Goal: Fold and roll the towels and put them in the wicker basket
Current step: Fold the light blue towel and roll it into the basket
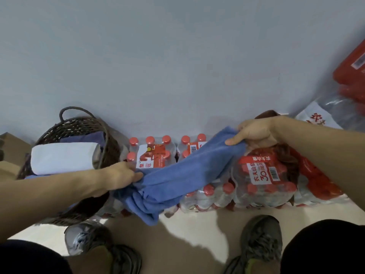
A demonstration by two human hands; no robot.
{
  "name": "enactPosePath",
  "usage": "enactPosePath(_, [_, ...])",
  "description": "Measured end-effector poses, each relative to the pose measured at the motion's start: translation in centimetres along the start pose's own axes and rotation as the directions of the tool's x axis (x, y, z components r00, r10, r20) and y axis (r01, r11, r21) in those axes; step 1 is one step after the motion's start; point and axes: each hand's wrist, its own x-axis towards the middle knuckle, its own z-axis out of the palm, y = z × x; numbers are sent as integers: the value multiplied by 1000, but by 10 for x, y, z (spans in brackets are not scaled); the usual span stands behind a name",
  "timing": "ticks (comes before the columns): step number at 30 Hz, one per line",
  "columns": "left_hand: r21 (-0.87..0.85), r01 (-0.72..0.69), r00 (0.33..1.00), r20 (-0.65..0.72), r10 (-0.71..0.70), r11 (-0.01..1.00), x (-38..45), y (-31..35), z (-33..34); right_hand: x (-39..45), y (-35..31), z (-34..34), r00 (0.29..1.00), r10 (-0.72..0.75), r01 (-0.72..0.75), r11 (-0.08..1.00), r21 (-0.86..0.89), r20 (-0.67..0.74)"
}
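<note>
Your left hand (126,176) and right hand (254,132) both grasp the soft blue cloth towel (177,175), stretched right of the dark woven wicker basket (79,127).

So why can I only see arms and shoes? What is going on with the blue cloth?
The camera sits on a person's head and looks down, so you see only their own arms, knees and shoes. There is just this one picture. The left hand and the right hand each pinch one end of a blue towel, stretched out between them over packs of water bottles on the floor. On the left stands a wicker basket. Inside it lies a white rolled towel, with something blue behind it. The blue towel in the hands is not folded yet.
</note>
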Motion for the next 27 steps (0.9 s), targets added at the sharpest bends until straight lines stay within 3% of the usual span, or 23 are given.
enactPosePath(3, [-64, -93, 974, -213, 77, 994, 14, -13, -11, 26, 2, 12, 990, -46, 62, 990, 124, -131])
enactPosePath(5, [-209, -187, 955, -266, 129, 960, 25, -10, -15, 46, 7, 26, 962, -75, 116, 982, 147, -261])
enactPosePath(7, [-248, -250, 934, -316, 166, 936, 42, -4, -13, 63, 12, 40, 904, -120, 188, 974, 129, -410])
enactPosePath(9, [-117, -262, 893, -405, 195, 958, 64, 0, -6, 75, 15, 49, 836, -138, 198, 978, 58, -532])
enactPosePath(11, [17, -173, 873, -459, 162, 985, 82, -1, 4, 84, 16, 55, 803, -104, 126, 992, -3, -587])
enactPosePath(14, [-18, 38, 897, -439, -42, 999, 97, -3, 18, 91, 14, 61, 810, -20, -143, 962, -231, -586])
enactPosePath(16, [-37, 70, 883, -462, -80, 997, 96, 1, 24, 88, 11, 65, 795, 22, -251, 921, -297, -606])
enactPosePath(18, [-26, -6, 863, -505, -8, 1000, 84, 4, 28, 85, 11, 68, 787, 44, -253, 933, -256, -616])
enactPosePath(22, [148, -133, 811, -552, 194, 980, 35, -13, 44, 68, 22, 82, 836, 190, -160, 982, 102, -515])
enactPosePath(27, [442, -9, 916, -356, 185, 897, -2, -49, 71, 41, 35, 87, 856, 236, -171, 969, 179, -459])
